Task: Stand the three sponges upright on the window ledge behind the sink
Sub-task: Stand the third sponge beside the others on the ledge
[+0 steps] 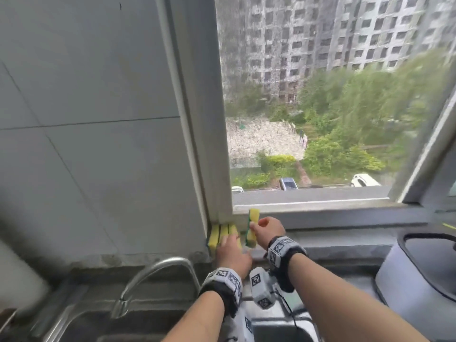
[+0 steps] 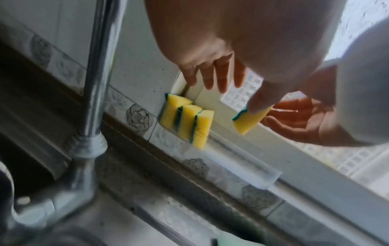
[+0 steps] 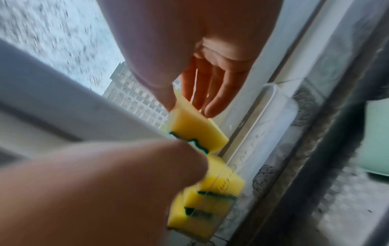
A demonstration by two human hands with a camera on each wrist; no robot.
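Note:
Three yellow sponges with green scrub layers (image 1: 222, 233) stand upright side by side in the left corner of the window ledge (image 1: 345, 236), against the tiled wall. In the left wrist view the three sponges (image 2: 187, 121) sit below the straight fingers of my left hand (image 2: 212, 78). From the head view my left hand (image 1: 230, 245) hovers over them; whether it touches them I cannot tell. My right hand (image 1: 261, 227) pinches a fourth yellow-green sponge (image 1: 253, 224), held upright just right of the row, thumb on one face and fingers behind (image 3: 210, 99).
A chrome faucet (image 1: 158, 267) arches over the steel sink (image 1: 278, 329) below the ledge. A clear plastic tray (image 2: 242, 168) lies along the ledge. A grey-white appliance with a dark rim (image 1: 419, 280) stands at the right. The window frame (image 1: 204, 119) rises behind the sponges.

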